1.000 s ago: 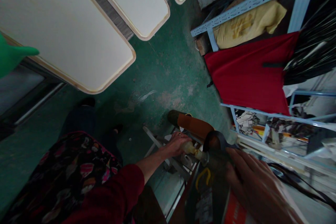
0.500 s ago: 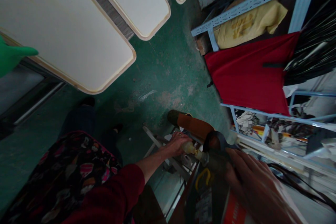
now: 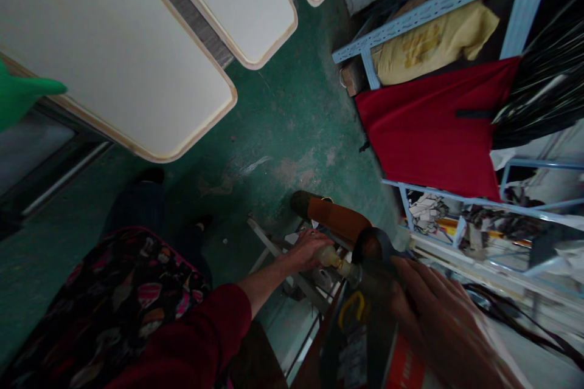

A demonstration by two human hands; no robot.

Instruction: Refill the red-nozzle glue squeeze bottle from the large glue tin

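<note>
My left hand (image 3: 310, 249), in a red sleeve, is closed around the near end of a cream, translucent bulb-like part (image 3: 329, 257). A narrow brass-coloured neck joins that part to a dark object (image 3: 351, 340) with a yellow hook-shaped piece (image 3: 351, 309) and a red label (image 3: 405, 364). On the right side of this object lies my right hand (image 3: 442, 310), large and close to the camera, its fingers bent over the dark top. What its fingertips press on is in shadow. A dark loop (image 3: 371, 243) stands beside the neck, near an orange-brown cylinder (image 3: 340, 219).
White boards (image 3: 118, 55) with pale edges fill the upper left. A green glove-like shape (image 3: 22, 94) enters at the left edge. Blue metal shelving (image 3: 438, 9) with a yellow sack (image 3: 433, 42) and red cloth (image 3: 438, 124) stands right. A stool-like frame (image 3: 269, 240) is below my left hand.
</note>
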